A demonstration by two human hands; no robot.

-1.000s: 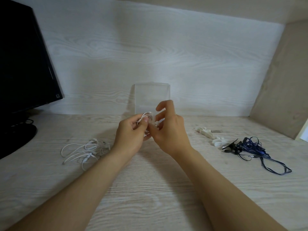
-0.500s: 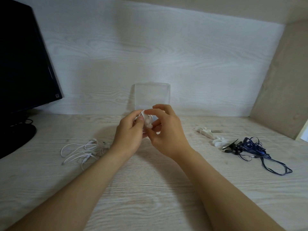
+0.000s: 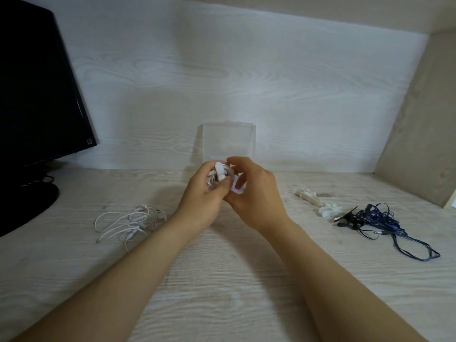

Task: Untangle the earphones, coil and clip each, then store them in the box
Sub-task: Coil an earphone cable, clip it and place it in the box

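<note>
White coiled earphones [image 3: 211, 181] sit gripped in the left hand [image 3: 202, 201], while the right hand [image 3: 256, 196] pinches the clip [image 3: 219, 174] around them, and the clear box [image 3: 228, 141] stands just behind both hands.

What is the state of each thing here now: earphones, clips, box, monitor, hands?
coiled white earphones, coiled, gripped by the left hand.
white clip, laid across the coil, pinched by the right hand; fastening unclear.
loose white earphones, uncoiled, lying untouched.
blue earphones, tangled, lying untouched.
spare clips, unused, lying apart.
clear box, upright, behind the hands.
monitor, screen dark.
</note>
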